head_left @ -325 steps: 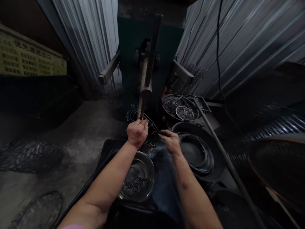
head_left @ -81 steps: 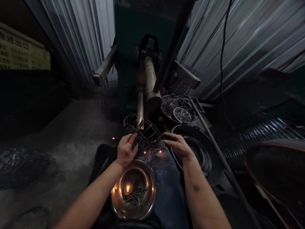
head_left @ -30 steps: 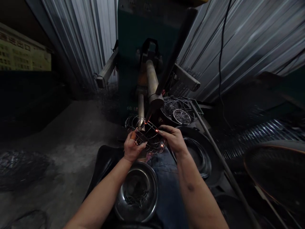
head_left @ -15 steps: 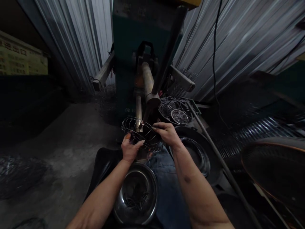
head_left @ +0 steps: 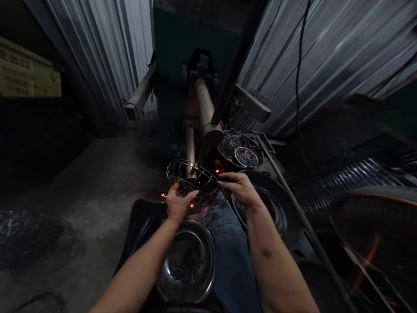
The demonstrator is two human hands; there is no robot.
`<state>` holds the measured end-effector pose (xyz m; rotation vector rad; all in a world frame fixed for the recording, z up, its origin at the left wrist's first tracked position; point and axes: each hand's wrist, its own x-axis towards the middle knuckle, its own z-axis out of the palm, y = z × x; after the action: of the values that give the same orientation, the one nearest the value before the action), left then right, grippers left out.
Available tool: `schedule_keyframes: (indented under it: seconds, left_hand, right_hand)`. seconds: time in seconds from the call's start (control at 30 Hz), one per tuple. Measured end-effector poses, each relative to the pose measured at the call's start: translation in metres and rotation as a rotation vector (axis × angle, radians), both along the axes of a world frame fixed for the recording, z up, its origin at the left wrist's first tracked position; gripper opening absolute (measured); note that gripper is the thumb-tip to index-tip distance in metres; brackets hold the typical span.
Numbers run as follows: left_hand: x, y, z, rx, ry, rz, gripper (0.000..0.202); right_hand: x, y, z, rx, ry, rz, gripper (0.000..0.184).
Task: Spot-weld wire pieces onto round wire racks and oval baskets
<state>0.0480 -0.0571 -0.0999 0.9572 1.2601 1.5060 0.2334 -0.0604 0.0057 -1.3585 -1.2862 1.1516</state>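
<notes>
A round wire frame point(head_left: 177, 167) of thin metal rods sits around the lower electrode bar point(head_left: 190, 150) of a spot welder. My left hand point(head_left: 178, 203) grips its near left side, thumb stretched along the wires. At the right side of the frame, my right hand point(head_left: 239, 186) pinches a wire between thumb and fingers. The pointed upper electrode point(head_left: 197, 166) comes down onto the frame between my hands. Orange sparks point(head_left: 217, 171) glow beside my right fingers and around my left hand. The fingers under the frame are partly hidden.
A steel bowl point(head_left: 208, 278) with short bent wire pieces rests by my lap. To the right are a coil of wire point(head_left: 278, 213), a container of wire parts point(head_left: 228, 150) and a long metal bar point(head_left: 293, 198). The green machine point(head_left: 172, 87) stands ahead.
Sparks have flown out around the frame and to the lower right. My right hand has shifted slightly right and down. The view has moved slightly; my left hand keeps its hold.
</notes>
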Motion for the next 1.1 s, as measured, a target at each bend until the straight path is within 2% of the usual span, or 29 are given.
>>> schedule_keyframes:
  seconds: [0.13,0.23,0.33,0.47,0.6,0.87,1.0,1.1]
  left_hand:
    - [-0.002,0.002,0.004,-0.058,-0.068,-0.028,0.056]
    - [-0.003,0.004,-0.001,-0.06,-0.03,0.007,0.062]
    - [-0.004,0.003,-0.005,-0.06,-0.005,0.011,0.062]
    - [-0.005,0.001,-0.004,-0.097,-0.029,-0.021,0.062]
    - [-0.007,0.0,0.0,-0.098,-0.018,-0.017,0.066]
    - [-0.008,0.001,0.001,-0.082,0.026,0.009,0.062]
    - [-0.004,0.0,0.0,-0.075,-0.051,-0.005,0.055]
    - [0.001,-0.001,0.001,-0.116,-0.215,-0.011,0.056]
  right_hand:
    - [-0.015,0.013,0.004,0.072,-0.047,-0.007,0.027]
    - [-0.019,0.018,0.007,0.086,-0.078,-0.009,0.028]
    - [-0.012,0.015,0.006,0.092,-0.076,-0.006,0.03]
    - [0.009,0.002,-0.002,-0.021,-0.003,0.04,0.035]
    - [0.019,-0.007,-0.014,-0.114,-0.018,-0.003,0.037]
    - [0.014,-0.007,-0.031,-0.047,-0.007,-0.069,0.033]
    - [0.011,-0.012,-0.032,-0.007,0.034,-0.093,0.031]
    - [0.003,-0.011,-0.023,0.05,0.03,-0.12,0.027]
